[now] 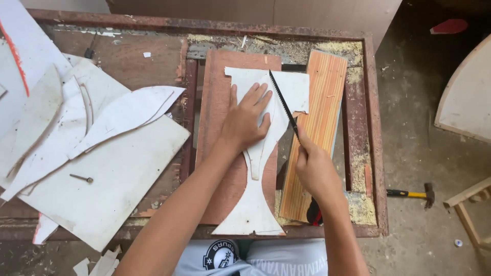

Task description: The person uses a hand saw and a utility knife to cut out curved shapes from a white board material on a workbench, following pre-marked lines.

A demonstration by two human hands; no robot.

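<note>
My left hand [245,118] lies flat, fingers spread, on a white laminated board piece [255,204] cut to an hourglass-like outline. That piece rests on a reddish-brown plywood sheet [217,97] over the workbench. My right hand [316,171] grips the handle of a narrow black saw blade [281,99], which slants up and left across the upper right part of the white piece. The blade's teeth sit along a curved line in the white board. A striped orange wooden plank [322,107] lies just right of the cut.
Several white offcut boards [102,174] are piled on the left of the rusty metal-framed bench [376,153], with a nail [81,178] on one. Sawdust lies along the far and right edges. A yellow-handled hammer [411,193] lies on the concrete floor to the right.
</note>
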